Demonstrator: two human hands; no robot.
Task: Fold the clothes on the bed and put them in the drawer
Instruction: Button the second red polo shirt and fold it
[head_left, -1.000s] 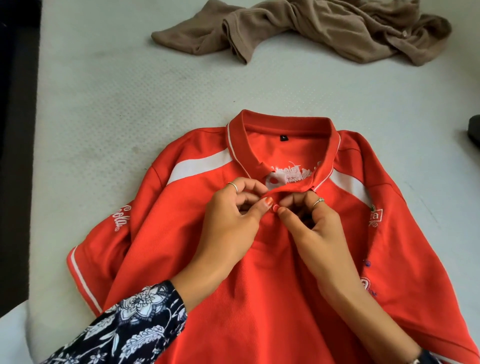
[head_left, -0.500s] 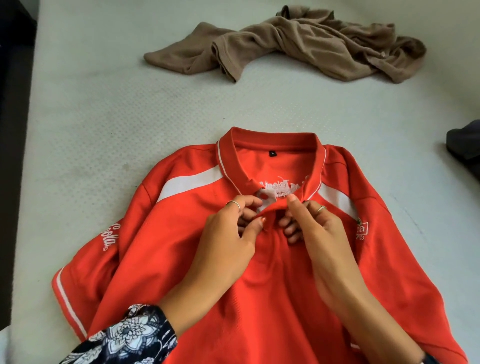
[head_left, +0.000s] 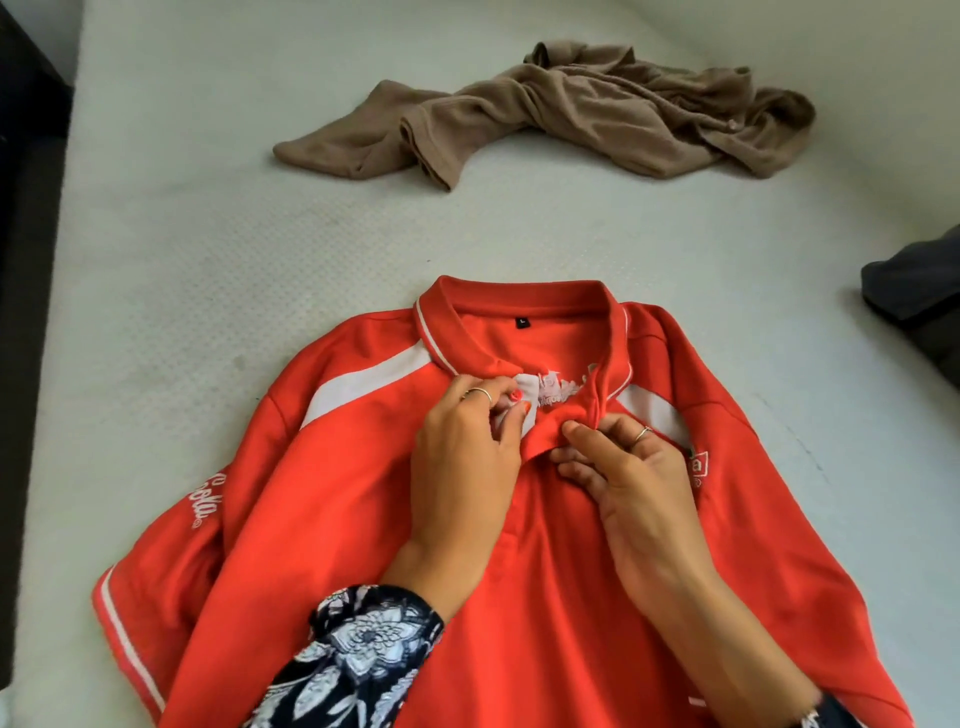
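Both hands shifted apart: left hand (head_left: 462, 457) pinches placket edge, right hand (head_left: 631, 467) fingers (head_left: 576, 434) grip collar of red shirt (head_left: 311, 493), flat on bed (head_left: 208, 260). Brown garment (head_left: 571, 114) beyond shirt.

Looks like a bedroom in a home. Big pale bed (head_left: 208, 249) with no sheet, just a bumpy mattress top. Red shirt (head_left: 363, 519) spread flat on it, brown shirt (head_left: 597, 119) in a heap farther back.
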